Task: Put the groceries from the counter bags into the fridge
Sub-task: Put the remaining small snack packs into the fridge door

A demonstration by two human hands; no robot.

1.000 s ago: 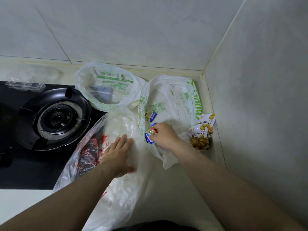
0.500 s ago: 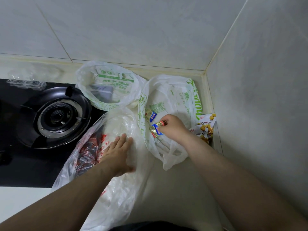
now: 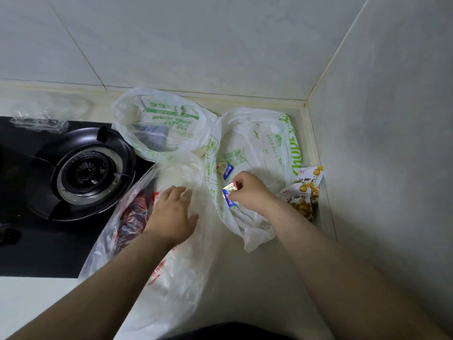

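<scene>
Three plastic bags lie on the counter in the corner. My right hand [image 3: 252, 191] pinches small blue-and-gold packets [image 3: 230, 196] over the white bag with green print [image 3: 264, 143]. Another such packet [image 3: 225, 169] lies on that bag. My left hand [image 3: 172, 212] rests flat on the clear bag [image 3: 176, 266], which holds something red and a white pack. A second green-printed bag [image 3: 161, 123] sits behind, open, with a bluish item inside. A yellow snack packet [image 3: 305, 192] lies against the right wall.
A black gas stove [image 3: 73, 173] with its burner fills the left side; the clear bag overlaps its edge. A clear plastic tray [image 3: 39, 121] lies behind the stove. Tiled walls close off the back and right.
My right hand shifted slightly up and right on the green-printed bag, turning the small packets in its fingers, then came back a little. My left hand stayed on the clear bag.
</scene>
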